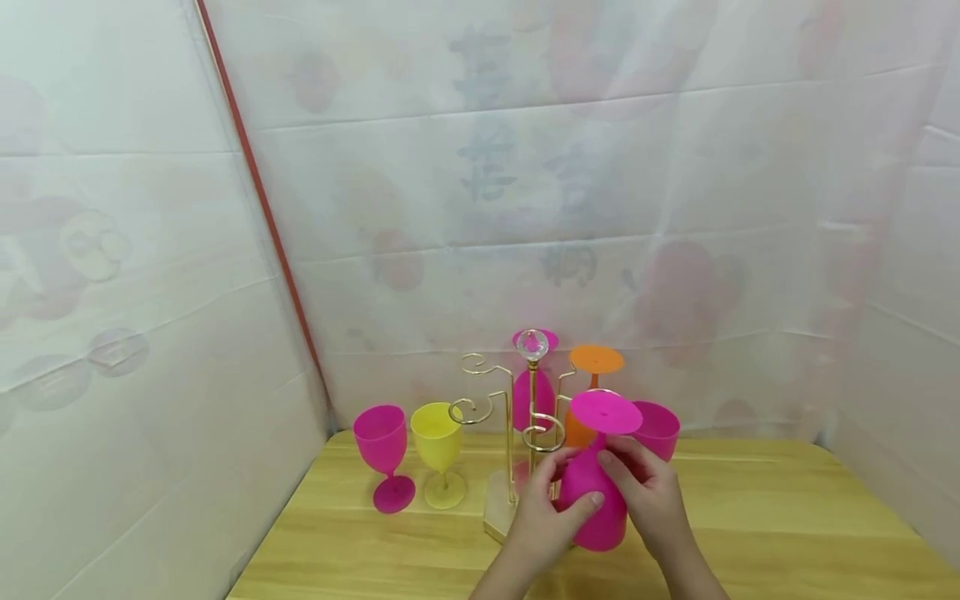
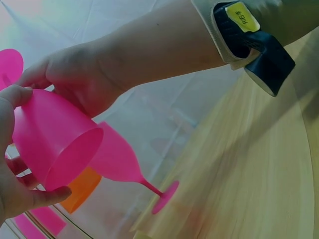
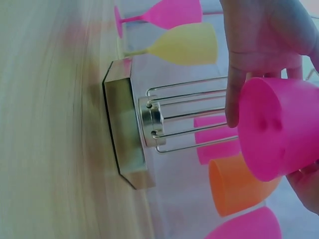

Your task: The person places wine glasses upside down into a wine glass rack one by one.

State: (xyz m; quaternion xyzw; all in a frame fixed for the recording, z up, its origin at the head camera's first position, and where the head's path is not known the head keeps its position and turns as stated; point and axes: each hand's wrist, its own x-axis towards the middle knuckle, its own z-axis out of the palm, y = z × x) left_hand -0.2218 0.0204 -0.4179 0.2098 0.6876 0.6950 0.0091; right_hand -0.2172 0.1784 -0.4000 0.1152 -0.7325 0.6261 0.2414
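Both hands hold a pink plastic goblet (image 1: pixel 600 525) upside down, its round foot on top and its rim toward the table. My left hand (image 1: pixel 546 517) grips the bowl from the left, thumb across the front. From the other side my right hand (image 1: pixel 648 492) holds it near where bowl and stem meet. Just behind stands a gold wire goblet rack (image 1: pixel 497 510) with curled hooks and a crystal knob. Another pink goblet (image 1: pixel 545 400) and an orange goblet (image 1: pixel 597 360) hang inverted on it. In the right wrist view the held goblet (image 3: pixel 279 134) overlaps the orange one.
Left of the rack, an upright pink goblet (image 1: pixel 380 439) and a yellow goblet (image 1: pixel 437 444) stand on the wooden table (image 1: pixel 360 554). One more upright pink goblet (image 1: pixel 657 429) is behind my right hand. Pale printed sheeting (image 1: pixel 480 208) surrounds the table.
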